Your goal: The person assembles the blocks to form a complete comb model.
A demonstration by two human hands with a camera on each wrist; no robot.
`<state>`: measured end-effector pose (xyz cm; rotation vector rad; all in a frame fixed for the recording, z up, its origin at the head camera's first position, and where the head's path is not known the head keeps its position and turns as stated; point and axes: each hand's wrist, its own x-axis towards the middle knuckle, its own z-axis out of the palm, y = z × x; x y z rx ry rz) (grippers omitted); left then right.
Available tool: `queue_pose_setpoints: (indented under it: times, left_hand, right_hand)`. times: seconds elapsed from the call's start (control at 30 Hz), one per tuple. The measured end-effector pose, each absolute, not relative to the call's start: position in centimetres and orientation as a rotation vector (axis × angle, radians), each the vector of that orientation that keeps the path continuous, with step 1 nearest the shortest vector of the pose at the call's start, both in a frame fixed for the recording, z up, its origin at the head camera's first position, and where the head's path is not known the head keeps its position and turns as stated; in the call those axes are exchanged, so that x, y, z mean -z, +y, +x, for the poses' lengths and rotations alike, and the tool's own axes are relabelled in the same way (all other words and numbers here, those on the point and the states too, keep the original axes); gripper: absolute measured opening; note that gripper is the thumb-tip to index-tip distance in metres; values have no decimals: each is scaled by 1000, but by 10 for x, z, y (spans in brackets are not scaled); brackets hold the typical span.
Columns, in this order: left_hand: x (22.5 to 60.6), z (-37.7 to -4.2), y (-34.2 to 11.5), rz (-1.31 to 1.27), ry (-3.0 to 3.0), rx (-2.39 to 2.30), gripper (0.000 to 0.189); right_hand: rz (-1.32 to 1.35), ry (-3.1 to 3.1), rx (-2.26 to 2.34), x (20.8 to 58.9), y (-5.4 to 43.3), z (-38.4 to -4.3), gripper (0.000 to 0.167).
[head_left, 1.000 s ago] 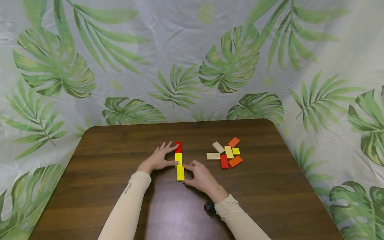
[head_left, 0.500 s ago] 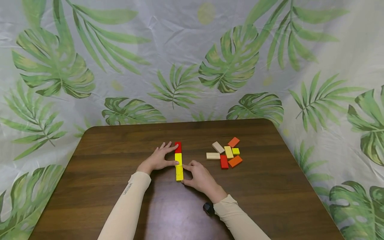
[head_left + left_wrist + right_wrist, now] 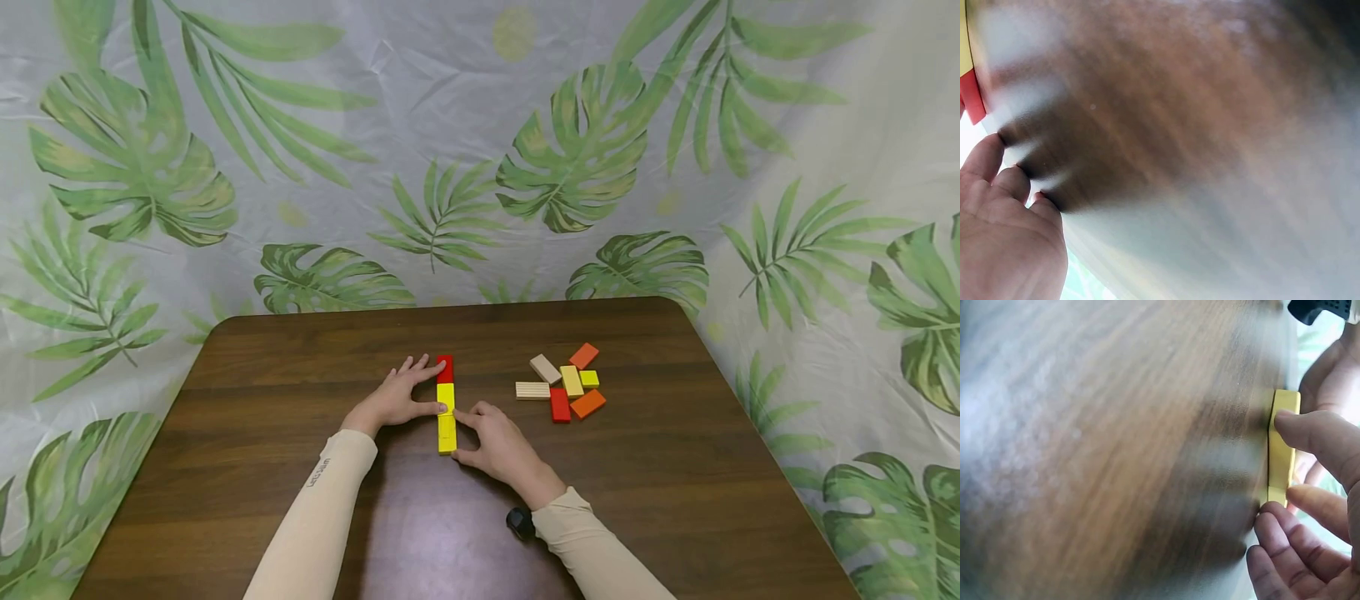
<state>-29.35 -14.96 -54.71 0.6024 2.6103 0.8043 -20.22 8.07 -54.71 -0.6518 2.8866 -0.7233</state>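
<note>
A red block (image 3: 446, 369), a yellow block (image 3: 446, 393) and a nearer yellow block (image 3: 447, 435) lie end to end in a straight row on the table. My left hand (image 3: 390, 397) reaches in from the left with fingers spread. Its index fingertip rests on the red block and its thumb on the middle yellow block. From the right side comes my right hand (image 3: 501, 442), thumb and index fingertips touching the long side of the nearer yellow block. In the right wrist view, the thumb (image 3: 1313, 434) lies against that yellow side (image 3: 1281, 450), and the other fingers are low over the table.
Right of the row lies a loose group of several blocks, including a ridged plain wooden block (image 3: 532, 391), a red block (image 3: 560, 406), an orange block (image 3: 588, 405) and a small yellow block (image 3: 589, 379). A leaf-patterned curtain (image 3: 442, 167) hangs behind the brown table (image 3: 300, 350).
The nearer yellow block has slid slightly left into line with the other two, the right hand moving with it. The left hand has stayed in place.
</note>
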Motion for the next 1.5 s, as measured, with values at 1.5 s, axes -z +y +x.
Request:
queue_pose_setpoints:
  times: [1.5]
  left_hand:
    - [549,-286,-152,681,2596,-785,110]
  right_hand:
    - [-619,2898,774,550,82,-200,65]
